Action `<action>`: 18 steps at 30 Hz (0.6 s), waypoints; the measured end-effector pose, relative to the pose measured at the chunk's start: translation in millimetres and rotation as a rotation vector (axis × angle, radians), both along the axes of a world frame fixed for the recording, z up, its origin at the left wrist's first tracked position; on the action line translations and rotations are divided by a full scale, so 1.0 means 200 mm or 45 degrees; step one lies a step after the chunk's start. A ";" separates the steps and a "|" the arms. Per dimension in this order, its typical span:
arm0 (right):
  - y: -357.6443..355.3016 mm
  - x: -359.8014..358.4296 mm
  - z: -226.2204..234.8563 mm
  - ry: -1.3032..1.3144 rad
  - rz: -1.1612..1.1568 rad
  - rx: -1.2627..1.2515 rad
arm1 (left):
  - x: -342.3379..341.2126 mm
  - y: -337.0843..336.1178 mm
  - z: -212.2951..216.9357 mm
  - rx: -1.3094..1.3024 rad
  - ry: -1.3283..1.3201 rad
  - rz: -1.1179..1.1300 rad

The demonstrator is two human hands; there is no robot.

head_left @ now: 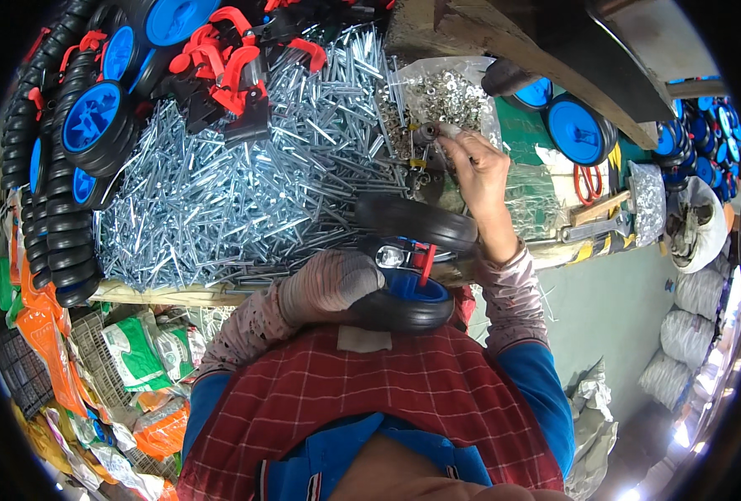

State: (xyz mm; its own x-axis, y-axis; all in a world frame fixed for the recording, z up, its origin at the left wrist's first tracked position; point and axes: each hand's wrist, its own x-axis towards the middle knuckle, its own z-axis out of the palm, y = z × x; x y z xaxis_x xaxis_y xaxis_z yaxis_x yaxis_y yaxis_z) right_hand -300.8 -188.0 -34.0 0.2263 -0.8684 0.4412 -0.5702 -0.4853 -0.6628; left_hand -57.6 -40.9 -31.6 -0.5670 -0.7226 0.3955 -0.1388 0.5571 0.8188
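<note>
My left hand [335, 282], in a striped knit glove, is closed on a pair of wheels at the bench's front edge. The upper black wheel [416, 221] lies nearly edge-on. Below it, the lower wheel [404, 314] shows a blue hub, with a red lever [426, 263] between the two. My bare right hand [476, 167] reaches over the bench with thumb and fingers pinched. Its fingertips are at a small round metal fitting [425, 132]; whatever lies between them is too small to make out.
A big heap of long steel bolts [245, 192] covers the bench's left and middle. Behind my right hand lies a plastic bag of small nuts [446, 88]. Red-handled scissors [587, 184] and a wrench [596, 229] lie rightward. Black-and-blue wheels [95, 117] are stacked at left.
</note>
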 end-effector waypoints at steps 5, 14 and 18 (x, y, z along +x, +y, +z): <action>0.09 -0.09 0.02 -0.343 0.097 0.417 | 0.01 -0.05 0.09 0.331 -0.272 -0.032; -0.05 -0.10 -0.25 -0.615 0.011 0.543 | -0.16 -0.72 0.32 0.730 0.421 0.308; -0.10 -0.07 -0.20 -1.016 -0.044 1.046 | -0.18 -0.84 0.42 1.100 0.145 0.533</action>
